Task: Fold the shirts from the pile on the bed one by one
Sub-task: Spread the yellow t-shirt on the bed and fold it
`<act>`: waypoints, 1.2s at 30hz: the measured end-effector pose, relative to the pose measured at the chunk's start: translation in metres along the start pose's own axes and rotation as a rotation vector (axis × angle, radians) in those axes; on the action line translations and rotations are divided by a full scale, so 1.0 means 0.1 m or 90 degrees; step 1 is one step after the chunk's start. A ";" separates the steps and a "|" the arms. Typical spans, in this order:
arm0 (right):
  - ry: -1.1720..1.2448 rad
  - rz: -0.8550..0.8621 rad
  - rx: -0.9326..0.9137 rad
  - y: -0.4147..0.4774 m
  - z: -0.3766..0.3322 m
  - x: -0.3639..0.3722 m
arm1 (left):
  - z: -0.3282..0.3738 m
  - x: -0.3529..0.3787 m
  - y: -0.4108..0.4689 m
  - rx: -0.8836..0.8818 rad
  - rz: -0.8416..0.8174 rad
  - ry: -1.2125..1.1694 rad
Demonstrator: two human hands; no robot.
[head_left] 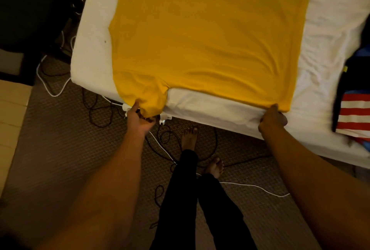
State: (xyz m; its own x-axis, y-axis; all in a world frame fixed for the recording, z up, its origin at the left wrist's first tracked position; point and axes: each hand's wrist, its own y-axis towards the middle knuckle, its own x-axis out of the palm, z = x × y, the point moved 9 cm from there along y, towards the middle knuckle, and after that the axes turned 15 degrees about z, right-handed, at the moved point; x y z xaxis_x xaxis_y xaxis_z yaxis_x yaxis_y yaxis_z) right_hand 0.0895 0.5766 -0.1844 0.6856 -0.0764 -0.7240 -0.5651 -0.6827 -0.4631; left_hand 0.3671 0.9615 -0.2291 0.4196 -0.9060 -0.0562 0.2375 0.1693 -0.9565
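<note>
A yellow shirt [210, 37] lies spread flat across the white bed [330, 19], filling most of its near half. One sleeve hangs over the near edge of the bed at the left. My left hand [140, 118] grips the end of that sleeve below the mattress edge. My right hand [273, 118] pinches the shirt's near right corner at the edge of the bed. A pile of other shirts [354, 97], dark blue with red and white stripes, sits at the far right of the bed, partly cut off by the frame.
Black and white cables [166, 149] and a white power strip lie on the patterned carpet below the bed edge. My bare feet [190, 137] stand among them. A light wooden piece of furniture [12, 121] is at the left.
</note>
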 end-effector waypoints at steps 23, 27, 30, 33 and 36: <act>-0.494 -0.181 -0.483 -0.35 -1.28 -0.16 | 1.93 0.80 -1.16 0.490 0.259 0.124; -0.467 -0.149 -0.427 -0.22 -1.67 0.16 | 2.19 1.75 -1.24 0.497 0.155 0.104; -0.375 -0.112 -0.412 -0.10 -2.00 0.39 | 2.42 2.47 -1.25 0.503 0.103 0.134; -0.227 -0.126 -0.336 0.02 -2.22 0.66 | 2.48 3.02 -1.10 0.459 -0.015 0.189; -0.104 -0.083 -0.232 0.04 -2.20 0.85 | 2.52 2.92 -0.89 0.567 0.071 0.379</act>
State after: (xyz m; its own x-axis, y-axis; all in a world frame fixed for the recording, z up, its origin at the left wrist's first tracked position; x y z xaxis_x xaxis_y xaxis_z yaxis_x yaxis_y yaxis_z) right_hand 0.2462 0.4076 -0.1355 0.6425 0.1243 -0.7562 -0.2588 -0.8936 -0.3668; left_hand 0.6895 0.7794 -0.0882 0.0412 -0.8706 -0.4902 0.8774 0.2662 -0.3990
